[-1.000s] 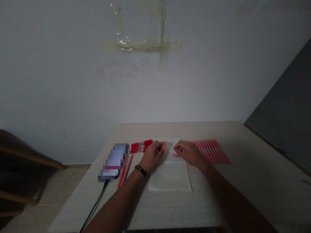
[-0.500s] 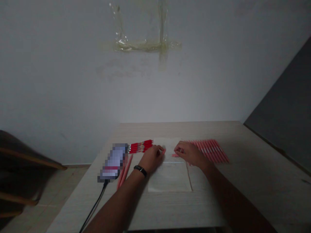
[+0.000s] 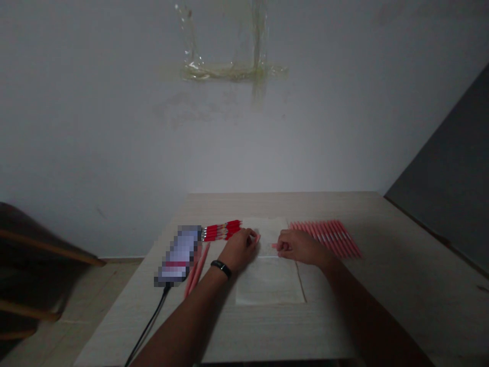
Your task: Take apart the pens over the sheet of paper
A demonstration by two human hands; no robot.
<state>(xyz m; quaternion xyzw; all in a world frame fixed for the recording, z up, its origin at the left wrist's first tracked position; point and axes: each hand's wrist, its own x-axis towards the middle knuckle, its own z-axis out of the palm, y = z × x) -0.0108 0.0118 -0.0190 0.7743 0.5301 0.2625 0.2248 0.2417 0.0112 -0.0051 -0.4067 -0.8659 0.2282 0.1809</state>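
My left hand (image 3: 240, 250) pinches the end of a pink pencil (image 3: 258, 238) at the top of a white paper sheet (image 3: 269, 285). My right hand (image 3: 300, 246) is curled around a pink stick end (image 3: 274, 245) a short way to the right. Whether both ends belong to one pencil is hidden. A bundle of red pens with silver tips (image 3: 221, 230) lies just beyond my left hand. A row of several pink pencils (image 3: 326, 238) lies fanned out beyond my right hand.
A pixelated phone (image 3: 179, 255) lies left of the paper, its black cable (image 3: 147, 326) running off the table's near edge. Two loose pink pencils (image 3: 196, 270) lie beside it. A dark chair (image 3: 34, 265) stands left of the pale wooden table (image 3: 385, 306).
My right hand has shifted slightly right and nearer to me, with its fingers curled tighter. My left hand and the pens and pencils look unchanged.
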